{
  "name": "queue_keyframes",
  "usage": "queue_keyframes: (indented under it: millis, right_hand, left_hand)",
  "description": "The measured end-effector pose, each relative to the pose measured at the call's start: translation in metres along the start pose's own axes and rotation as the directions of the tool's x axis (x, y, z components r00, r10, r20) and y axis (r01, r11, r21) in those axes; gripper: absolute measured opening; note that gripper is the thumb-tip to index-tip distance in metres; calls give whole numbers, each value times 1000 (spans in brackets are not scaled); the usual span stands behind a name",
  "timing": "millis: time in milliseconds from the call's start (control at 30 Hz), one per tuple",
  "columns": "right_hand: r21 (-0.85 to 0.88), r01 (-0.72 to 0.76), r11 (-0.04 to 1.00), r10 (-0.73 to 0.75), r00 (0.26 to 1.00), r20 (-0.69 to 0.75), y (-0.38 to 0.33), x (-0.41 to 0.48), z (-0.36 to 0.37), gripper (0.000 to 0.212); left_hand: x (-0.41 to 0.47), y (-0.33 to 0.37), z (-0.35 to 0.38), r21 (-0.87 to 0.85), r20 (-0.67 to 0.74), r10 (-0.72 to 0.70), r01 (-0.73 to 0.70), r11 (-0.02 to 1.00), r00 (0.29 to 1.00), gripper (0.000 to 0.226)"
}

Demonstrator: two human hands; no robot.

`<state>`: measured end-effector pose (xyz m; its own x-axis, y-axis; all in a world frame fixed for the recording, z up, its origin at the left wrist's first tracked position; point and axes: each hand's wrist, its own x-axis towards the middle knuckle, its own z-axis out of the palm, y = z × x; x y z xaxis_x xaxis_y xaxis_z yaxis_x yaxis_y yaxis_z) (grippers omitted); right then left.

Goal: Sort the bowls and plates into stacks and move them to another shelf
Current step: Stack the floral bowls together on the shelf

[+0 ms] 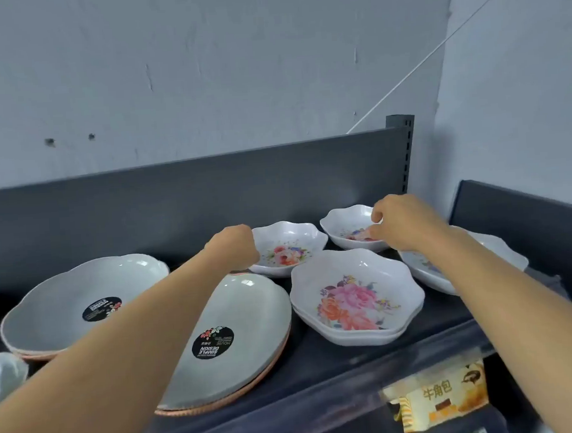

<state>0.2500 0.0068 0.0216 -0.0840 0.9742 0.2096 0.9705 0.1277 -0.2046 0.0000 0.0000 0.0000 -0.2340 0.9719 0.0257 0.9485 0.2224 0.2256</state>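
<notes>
Two small white floral bowls sit at the back of the dark shelf [337, 363]. My left hand [236, 247] is curled at the left rim of the nearer small floral bowl [288, 249]; its fingers are hidden. My right hand [397, 223] pinches the right rim of the far small floral bowl [345, 227]. In front of them stands a stack of two larger floral bowls [356, 299]. Another floral dish [504, 250] lies partly under my right forearm. Two stacks of grey plates with black stickers lie at the left [59, 303] and centre [243, 306].
A pale bowl [2, 371] shows at the far left edge. The shelf's grey back panel [176, 203] and a slotted upright post [402, 149] stand behind the dishes. A yellow price label [439, 397] hangs on the front edge. A second shelf unit [525, 215] adjoins at the right.
</notes>
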Motion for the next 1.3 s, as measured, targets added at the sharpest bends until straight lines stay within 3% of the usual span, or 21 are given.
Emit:
queue_keyframes:
  millis: [167, 333, 467, 667, 833, 1067, 1300]
  right_hand:
    - [36, -97, 995, 97, 995, -21, 10, 4, 0, 24]
    - [82, -153, 985, 156, 987, -29, 12, 9, 1, 24]
    - [88, -143, 986, 146, 989, -31, 8, 14, 4, 27]
    - [97, -113, 989, 118, 992, -46, 3, 16, -1, 27]
    - [246, -11, 969, 37, 994, -102, -5, 18, -10, 30]
    - [247, -16, 969, 67, 977, -202, 4, 24, -20, 33]
    - [177, -144, 974, 157, 986, -59, 36, 45, -1, 32]
  left_hand:
    - [17, -5, 1, -49, 64, -78, 81, 995, 995, 30]
    - [29, -12, 1, -233, 70, -128, 141, 962, 989, 33]
    - [30, -12, 0, -336, 29, -134, 136, 932, 991, 30]
    - [22, -14, -17, -347, -66, -155, 123, 930, 986, 28]
    - [17, -15, -39, -509, -191, -152, 35, 860, 970, 19]
    - [-25, 16, -46, -546, 6, 34, -25, 837, 999, 21]
    - [-53, 40, -25, -533, 95, 126, -57, 844, 988, 25]
